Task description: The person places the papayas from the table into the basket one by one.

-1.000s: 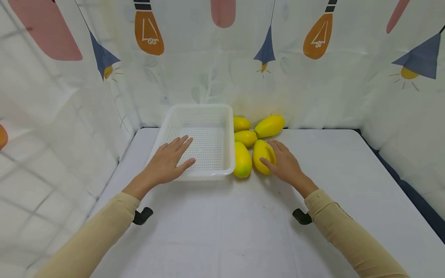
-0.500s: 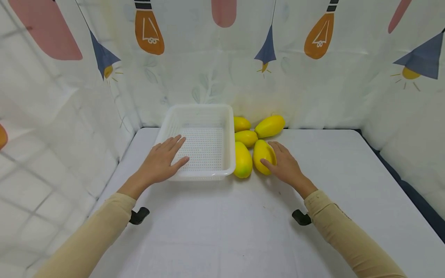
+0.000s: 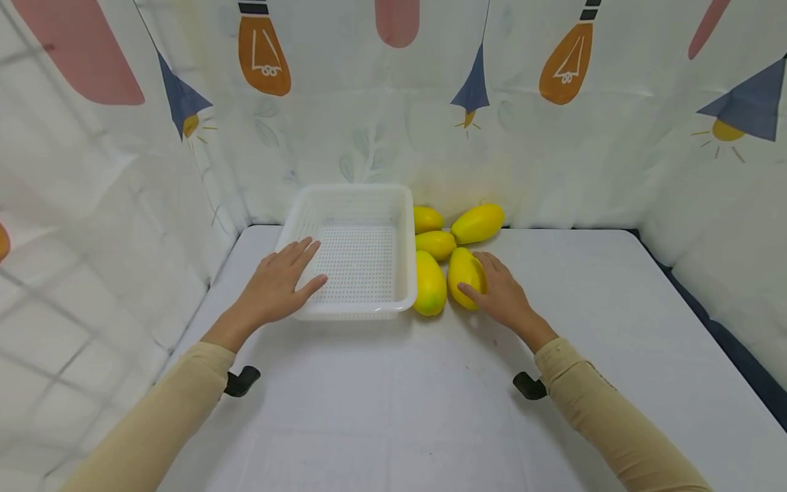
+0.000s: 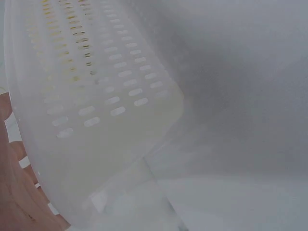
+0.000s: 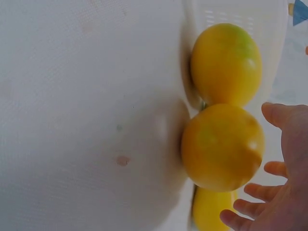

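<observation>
A white perforated plastic basket [image 3: 344, 310] stands at the back of the table. My left hand [image 3: 277, 281] is held over its left front part with straight, spread fingers; in the left wrist view that hand shows beside the basket wall [image 4: 82, 159]. Several yellow mangoes lie to the basket's right. My right hand [image 3: 504, 292] hovers by the front right mango [image 3: 462, 275], fingers spread, its thumb partly in front of the fruit. From the right wrist view, the fingers stand around this mango [image 5: 219, 147] without a plain grip; whether they touch it, I cannot tell. A greenish-yellow mango [image 3: 429, 287] lies against the basket.
Behind these lie a small mango [image 3: 435, 244], a longer mango [image 3: 478, 223] and another mango [image 3: 427, 219] partly hidden by the basket. A white cloth covers the table [image 3: 393, 396]. A patterned curtain [image 3: 381, 116] rises close behind the basket and along the sides.
My left hand has drifted left over the basket, its fingers still straight. The right hand stays almost in place by the front right mango. The basket and the mangoes have not moved.
</observation>
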